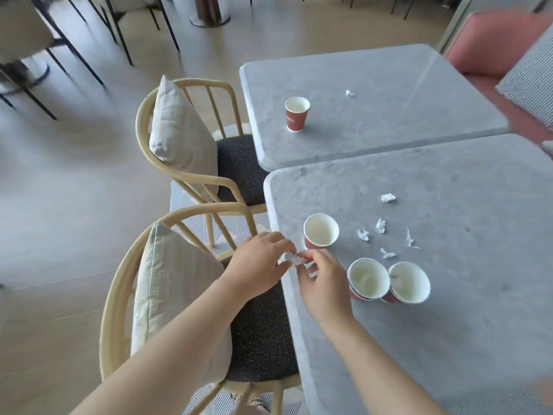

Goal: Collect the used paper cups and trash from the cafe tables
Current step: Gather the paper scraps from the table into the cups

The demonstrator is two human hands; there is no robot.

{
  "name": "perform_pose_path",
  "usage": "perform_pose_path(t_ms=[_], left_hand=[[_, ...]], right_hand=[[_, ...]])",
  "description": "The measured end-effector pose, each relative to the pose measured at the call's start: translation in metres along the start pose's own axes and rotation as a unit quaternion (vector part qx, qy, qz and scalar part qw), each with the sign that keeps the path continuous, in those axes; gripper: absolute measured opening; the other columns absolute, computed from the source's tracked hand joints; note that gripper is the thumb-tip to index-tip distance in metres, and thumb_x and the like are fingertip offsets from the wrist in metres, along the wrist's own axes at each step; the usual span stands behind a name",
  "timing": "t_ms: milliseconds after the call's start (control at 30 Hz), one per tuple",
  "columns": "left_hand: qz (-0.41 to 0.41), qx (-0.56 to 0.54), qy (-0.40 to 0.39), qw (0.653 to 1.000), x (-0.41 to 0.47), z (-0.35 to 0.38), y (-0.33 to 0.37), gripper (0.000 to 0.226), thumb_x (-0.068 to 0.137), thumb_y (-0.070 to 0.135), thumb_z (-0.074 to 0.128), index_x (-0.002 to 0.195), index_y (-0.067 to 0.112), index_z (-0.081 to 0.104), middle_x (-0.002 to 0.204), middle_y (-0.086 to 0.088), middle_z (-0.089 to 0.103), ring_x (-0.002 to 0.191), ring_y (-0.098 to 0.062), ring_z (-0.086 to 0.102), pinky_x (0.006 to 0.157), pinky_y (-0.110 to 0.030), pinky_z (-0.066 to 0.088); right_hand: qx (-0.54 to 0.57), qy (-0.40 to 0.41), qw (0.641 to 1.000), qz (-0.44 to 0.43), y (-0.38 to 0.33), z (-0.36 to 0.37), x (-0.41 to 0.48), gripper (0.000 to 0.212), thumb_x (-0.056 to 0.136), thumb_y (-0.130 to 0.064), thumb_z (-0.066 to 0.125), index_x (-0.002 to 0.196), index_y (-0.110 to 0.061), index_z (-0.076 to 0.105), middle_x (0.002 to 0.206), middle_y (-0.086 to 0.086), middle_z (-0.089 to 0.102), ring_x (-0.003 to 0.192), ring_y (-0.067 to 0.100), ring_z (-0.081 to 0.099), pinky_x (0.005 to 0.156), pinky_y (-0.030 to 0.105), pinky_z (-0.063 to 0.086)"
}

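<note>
The step in hand seemed to be the gathering of paper trash. To do it well, the crumpled paper [288, 259] needed to be pressed into one tight wad in a single hand, or dropped in the nearest cup [321, 232], so that the other hand was free for the loose scraps [380, 225] scattered on the near table [449, 310]. The left hand [260, 262] and the right hand [323, 283] met over the table's left edge, both with fingers curled narrowly, pinching this paper between them.
</note>
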State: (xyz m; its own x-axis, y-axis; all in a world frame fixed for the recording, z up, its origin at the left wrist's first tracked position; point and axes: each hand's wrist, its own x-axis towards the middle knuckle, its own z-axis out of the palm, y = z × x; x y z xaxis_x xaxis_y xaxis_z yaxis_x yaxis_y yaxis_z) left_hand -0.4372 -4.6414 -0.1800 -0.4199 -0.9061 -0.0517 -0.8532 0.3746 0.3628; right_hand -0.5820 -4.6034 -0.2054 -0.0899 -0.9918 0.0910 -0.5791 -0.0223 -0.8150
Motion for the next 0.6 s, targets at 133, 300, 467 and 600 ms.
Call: perform_pose_path(t_ms=[133, 300, 467, 600], left_hand=[[-0.015, -0.032, 0.030, 0.999, 0.009, 0.004, 0.041, 0.023, 0.089, 0.034, 0.054, 0.110, 0.032, 0.059, 0.097, 0.010, 0.065, 0.089, -0.014, 0.060, 0.079, -0.030, 0.043], [-0.011, -0.061, 0.040, 0.997, 0.017, 0.023, 0.093, 0.023, 0.093, 0.038, 0.047, 0.109, 0.035, 0.064, 0.092, 0.007, 0.068, 0.079, -0.018, 0.063, 0.067, -0.031, 0.047], [-0.082, -0.072, 0.052, 0.993, 0.030, 0.052, 0.131, 0.018, 0.088, 0.034, 0.052, 0.100, 0.030, 0.065, 0.095, 0.009, 0.066, 0.086, -0.014, 0.062, 0.071, -0.028, 0.046], [-0.122, -0.067, 0.036, 0.990, 0.041, 0.065, 0.142, 0.020, 0.087, 0.036, 0.054, 0.104, 0.031, 0.061, 0.102, 0.012, 0.063, 0.093, -0.012, 0.058, 0.070, -0.024, 0.038]], right_hand=[[0.003, -0.015, 1.000, -0.024, 0.018, -0.045, 0.004, 0.015, 0.082, -0.011, 0.063, 0.093, -0.020, 0.064, 0.083, -0.014, 0.056, 0.066, 0.004, 0.052, 0.059, 0.011, 0.043], [0.001, -0.035, 0.999, -0.023, 0.050, -0.098, 0.012, 0.006, 0.081, -0.011, 0.064, 0.081, -0.017, 0.064, 0.081, -0.007, 0.060, 0.068, 0.007, 0.055, 0.060, 0.010, 0.043], [-0.024, -0.092, 0.995, -0.020, 0.079, -0.135, 0.021, 0.016, 0.076, -0.007, 0.065, 0.084, -0.022, 0.065, 0.084, -0.011, 0.061, 0.072, 0.003, 0.055, 0.062, 0.014, 0.046], [-0.037, -0.100, 0.994, -0.024, 0.097, -0.152, 0.030, 0.022, 0.074, -0.007, 0.066, 0.087, -0.025, 0.064, 0.085, -0.014, 0.059, 0.073, 0.004, 0.056, 0.066, 0.022, 0.050]])
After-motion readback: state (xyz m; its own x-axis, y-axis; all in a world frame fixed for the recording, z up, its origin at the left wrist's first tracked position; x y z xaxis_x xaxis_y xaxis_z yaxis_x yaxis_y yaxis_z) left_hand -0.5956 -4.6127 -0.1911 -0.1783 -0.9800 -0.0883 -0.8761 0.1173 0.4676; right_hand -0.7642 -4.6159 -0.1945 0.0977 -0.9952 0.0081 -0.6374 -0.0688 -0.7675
